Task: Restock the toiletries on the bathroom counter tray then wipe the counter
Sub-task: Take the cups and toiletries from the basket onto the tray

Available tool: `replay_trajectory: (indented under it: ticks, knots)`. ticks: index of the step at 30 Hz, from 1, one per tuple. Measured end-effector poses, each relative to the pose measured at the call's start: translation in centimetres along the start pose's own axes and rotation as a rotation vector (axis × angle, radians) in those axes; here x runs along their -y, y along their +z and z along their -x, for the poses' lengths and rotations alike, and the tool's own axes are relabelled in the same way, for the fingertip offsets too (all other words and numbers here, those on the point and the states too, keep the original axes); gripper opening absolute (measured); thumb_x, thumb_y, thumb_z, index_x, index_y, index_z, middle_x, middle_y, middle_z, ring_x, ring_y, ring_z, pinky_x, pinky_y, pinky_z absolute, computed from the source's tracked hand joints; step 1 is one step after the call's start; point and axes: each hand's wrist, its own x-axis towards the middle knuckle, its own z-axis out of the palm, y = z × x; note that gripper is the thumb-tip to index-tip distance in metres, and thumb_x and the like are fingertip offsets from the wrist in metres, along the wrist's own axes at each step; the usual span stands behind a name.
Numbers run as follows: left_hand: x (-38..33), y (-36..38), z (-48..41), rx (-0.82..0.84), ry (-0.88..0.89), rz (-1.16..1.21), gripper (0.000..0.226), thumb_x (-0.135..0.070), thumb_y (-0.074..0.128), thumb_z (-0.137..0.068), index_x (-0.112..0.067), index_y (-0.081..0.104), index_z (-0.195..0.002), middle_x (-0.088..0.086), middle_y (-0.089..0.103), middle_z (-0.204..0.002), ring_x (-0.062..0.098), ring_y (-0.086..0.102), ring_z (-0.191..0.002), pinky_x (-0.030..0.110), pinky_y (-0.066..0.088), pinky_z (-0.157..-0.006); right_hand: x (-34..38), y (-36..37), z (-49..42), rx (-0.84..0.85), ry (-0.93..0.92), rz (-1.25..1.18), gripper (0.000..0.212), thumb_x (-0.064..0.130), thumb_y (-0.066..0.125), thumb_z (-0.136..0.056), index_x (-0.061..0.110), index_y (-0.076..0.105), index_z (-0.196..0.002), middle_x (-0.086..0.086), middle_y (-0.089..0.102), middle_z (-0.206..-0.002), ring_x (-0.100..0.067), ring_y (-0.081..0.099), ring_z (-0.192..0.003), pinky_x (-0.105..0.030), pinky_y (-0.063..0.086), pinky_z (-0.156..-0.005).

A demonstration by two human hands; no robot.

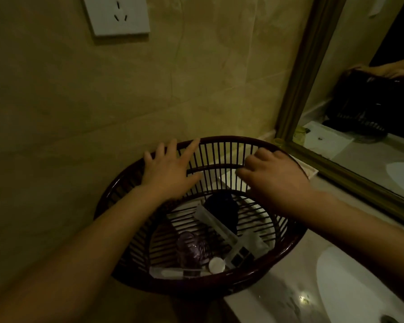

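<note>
Basket (287, 255) tilted on desk (266, 306) edge, toiletries (219, 264) pooled at near side. Both forearms reach in over it. Left hand (170, 173) flat, fingers spread on far rim; right hand (273, 178) curled, gripping far slats. Socket (117, 15) on wall beyond.

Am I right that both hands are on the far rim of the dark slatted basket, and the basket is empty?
Not quite. The head view shows the left hand and right hand at the far side of the basket, but it is not empty: wrapped toiletries lie in it, including a clear packet, a white cap and a dark bundle.
</note>
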Motion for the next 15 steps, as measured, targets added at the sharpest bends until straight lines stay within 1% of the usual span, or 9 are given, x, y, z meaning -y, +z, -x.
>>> replay_trajectory:
  ticks: [2,3,4,6,9,12,14,15]
  knots:
    - [-0.4,0.5,-0.3,-0.051,-0.006,0.012,0.080,-0.076,0.029,-0.087,-0.052,-0.018,-0.146,0.014,0.017,-0.158,0.037,0.017,-0.141,0.066,0.015,-0.108,1.1,0.5,-0.8,0.162,-0.179,-0.079,0.052,0.039,0.068,-0.083,0.030,0.052,-0.132,0.000,0.057,-0.125,-0.025,0.049,-0.117,-0.039,0.047,-0.089]
    - [-0.5,0.8,-0.3,-0.079,-0.005,0.013,0.080,-0.076,0.029,-0.087,-0.051,-0.018,-0.147,0.014,0.018,-0.158,0.037,0.018,-0.140,0.065,0.015,-0.107,1.7,0.8,-1.3,0.254,-0.253,-0.123,0.055,0.041,0.065,-0.086,0.032,0.046,-0.137,0.000,0.055,-0.129,-0.024,0.049,-0.119,-0.037,0.048,-0.087]
    - [-0.5,1.0,-0.3,-0.106,-0.002,0.010,0.080,-0.075,0.029,-0.088,-0.050,-0.017,-0.147,0.014,0.020,-0.157,0.036,0.019,-0.139,0.065,0.016,-0.107,2.5,1.0,-1.9,0.337,-0.312,-0.169,0.057,0.042,0.063,-0.088,0.032,0.042,-0.140,0.000,0.053,-0.132,-0.024,0.051,-0.118,-0.035,0.049,-0.082]
    - [-0.5,1.5,-0.2,-0.146,0.006,0.002,0.079,-0.073,0.030,-0.088,-0.049,-0.016,-0.148,0.015,0.022,-0.155,0.036,0.021,-0.137,0.066,0.018,-0.106,4.6,1.5,-3.1,0.447,-0.441,-0.202,0.061,0.037,0.063,-0.090,0.030,0.036,-0.145,-0.003,0.048,-0.138,-0.026,0.056,-0.113,-0.036,0.053,-0.076]
    - [-0.4,1.8,-0.3,-0.165,0.010,0.007,0.077,-0.071,0.029,-0.090,-0.048,-0.015,-0.149,0.014,0.023,-0.155,0.037,0.022,-0.137,0.066,0.018,-0.106,8.1,2.4,-4.7,0.533,-0.614,-0.137,0.068,0.026,0.063,-0.091,0.026,0.027,-0.150,-0.011,0.039,-0.143,-0.034,0.056,-0.114,-0.044,0.055,-0.077]
    - [-0.3,1.9,-0.2,-0.181,0.017,0.012,0.076,-0.070,0.029,-0.090,-0.048,-0.014,-0.149,0.014,0.023,-0.154,0.037,0.023,-0.137,0.066,0.017,-0.105,10.9,3.4,-6.1,0.590,-0.688,-0.114,0.078,0.025,0.062,-0.091,0.028,0.016,-0.154,-0.017,0.026,-0.151,-0.041,0.051,-0.120,-0.049,0.054,-0.080]
    - [-0.2,1.9,-0.1,-0.191,0.027,0.015,0.075,-0.068,0.028,-0.091,-0.048,-0.015,-0.149,0.013,0.024,-0.155,0.036,0.023,-0.137,0.064,0.018,-0.104,12.1,4.1,-6.6,0.616,-0.729,-0.074,0.074,0.031,0.059,-0.093,0.031,0.016,-0.154,-0.017,0.019,-0.155,-0.044,0.048,-0.121,-0.053,0.051,-0.084]
    - [-0.1,2.0,-0.1,-0.196,0.033,0.017,0.075,-0.067,0.028,-0.091,-0.048,-0.015,-0.149,0.013,0.024,-0.155,0.036,0.024,-0.136,0.064,0.019,-0.103,12.5,4.3,-6.8,0.637,-0.741,-0.046,0.067,0.035,0.056,-0.095,0.030,0.023,-0.152,-0.017,0.022,-0.155,-0.044,0.049,-0.121,-0.051,0.049,-0.086]
